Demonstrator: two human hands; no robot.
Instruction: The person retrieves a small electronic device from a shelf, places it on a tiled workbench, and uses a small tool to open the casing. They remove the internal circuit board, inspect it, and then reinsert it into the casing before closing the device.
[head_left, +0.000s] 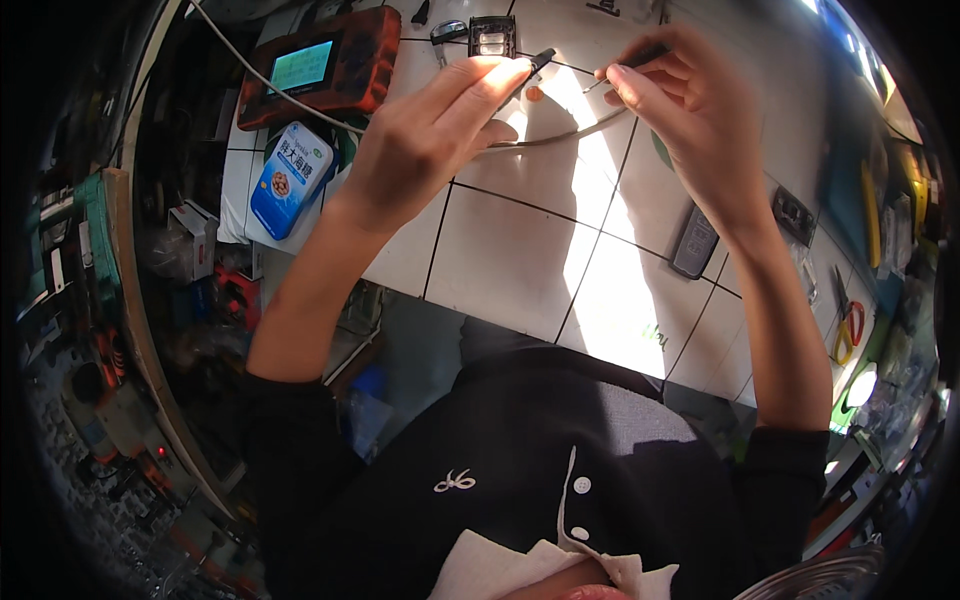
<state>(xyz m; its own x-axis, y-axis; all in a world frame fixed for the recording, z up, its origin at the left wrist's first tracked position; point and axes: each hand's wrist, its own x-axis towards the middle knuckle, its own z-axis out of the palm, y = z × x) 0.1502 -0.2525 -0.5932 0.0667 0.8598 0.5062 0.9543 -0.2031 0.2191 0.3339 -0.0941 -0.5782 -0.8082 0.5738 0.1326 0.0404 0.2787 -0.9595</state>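
Observation:
My left hand (427, 135) pinches a small black part (543, 58) between thumb and fingertips above the white tiled worktop (517, 232). What the part belongs to is mostly hidden by my fingers. In my right hand (690, 105) is a thin tool with a dark handle (646, 55), likely a small screwdriver; its fine metal tip points toward the left hand, apart from the black part. A grey cable (559, 137) passes beneath both hands. Beyond the left hand lie an opened black remote shell (492, 36) and a small key fob (448, 31). A small orange disc (534, 94) sits nearby.
At the left stand a red-and-black handheld device with a lit screen (319, 66) and a blue-and-white tin (292, 180). On the right are a dark grey remote (694, 241), a black case (793, 215) and scissors (846, 330). Cluttered shelving (112, 315) borders the left.

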